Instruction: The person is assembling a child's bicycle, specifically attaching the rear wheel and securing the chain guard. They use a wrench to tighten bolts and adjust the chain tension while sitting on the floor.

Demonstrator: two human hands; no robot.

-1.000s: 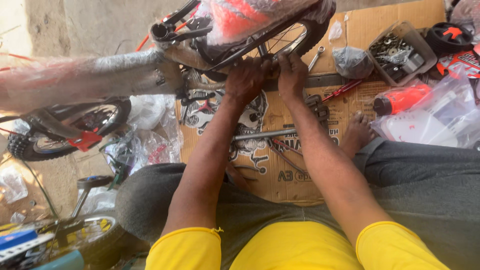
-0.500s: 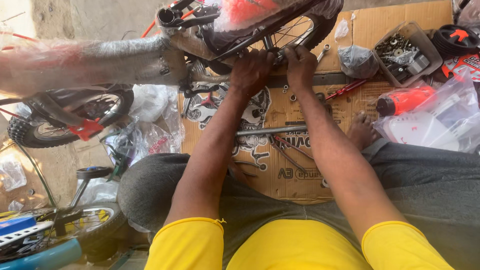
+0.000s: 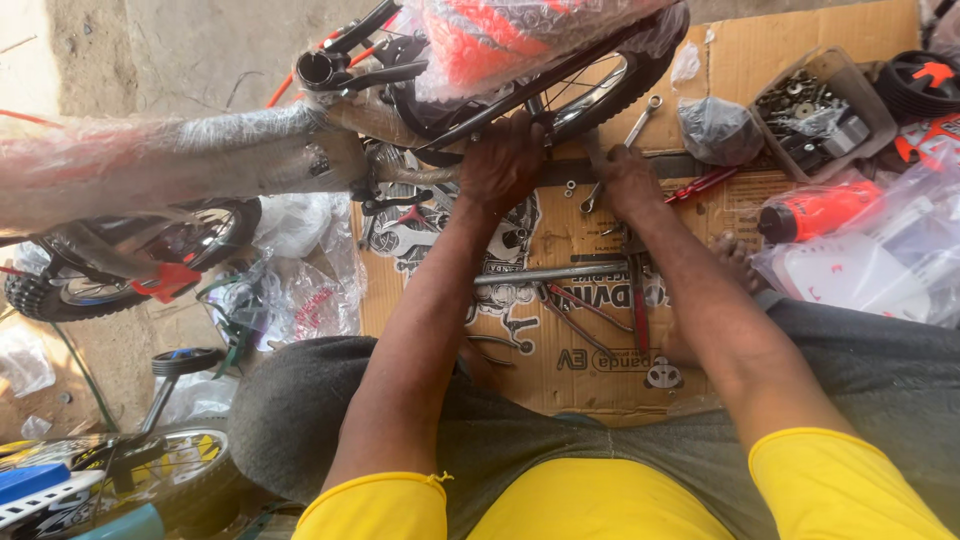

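Left hand (image 3: 512, 160) fingers curl on the bicycle wheel (image 3: 600, 85), upper centre; right hand (image 3: 625, 180) fingers closed by a wrench (image 3: 592, 192). Spokes may pinch; loose nuts (image 3: 568, 186) could scatter.

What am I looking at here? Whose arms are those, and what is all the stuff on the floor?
The camera sits on a person's head and looks down, so the arms are their own. The left hand and right hand both press at the wheel of a small bike wrapped in plastic. I cannot tell what the fingers grip. Below lies flat cardboard with a metal rod, red-handled pliers, a spanner, a tray of bolts and an orange bottle.
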